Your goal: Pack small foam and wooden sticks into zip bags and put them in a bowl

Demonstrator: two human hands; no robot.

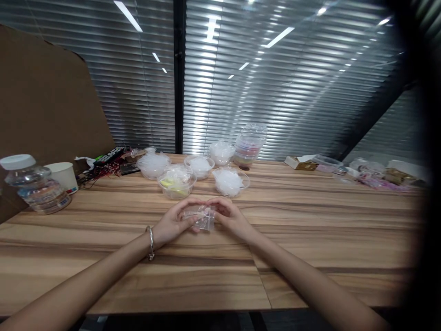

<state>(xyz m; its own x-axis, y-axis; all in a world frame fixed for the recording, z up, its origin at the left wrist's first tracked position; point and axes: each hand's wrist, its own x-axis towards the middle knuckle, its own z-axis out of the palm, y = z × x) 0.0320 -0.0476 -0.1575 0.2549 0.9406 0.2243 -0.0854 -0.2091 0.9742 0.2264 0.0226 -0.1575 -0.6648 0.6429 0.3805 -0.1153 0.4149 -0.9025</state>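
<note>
Between my two hands is a small clear plastic bag (206, 221), held just above the wooden table (310, 234). My left hand (175, 221), with a silver bangle at the wrist, pinches the bag's left side between thumb and fingers. At its right edge, my right hand (231, 218) grips the bag with thumb and curled fingers. What the bag contains, if anything, is too small to make out. Just beyond the hands stands a clear round bowl (176, 191) with yellow pieces and clear plastic in it.
Several clear bowls of whitish plastic, one of them a bowl (230, 183), stand behind the hands. Farther back is a stack of containers (248, 147). A lidded jar (41, 193), paper cup (64, 177) and remote control (109, 156) are left; a small box (301, 162) is right.
</note>
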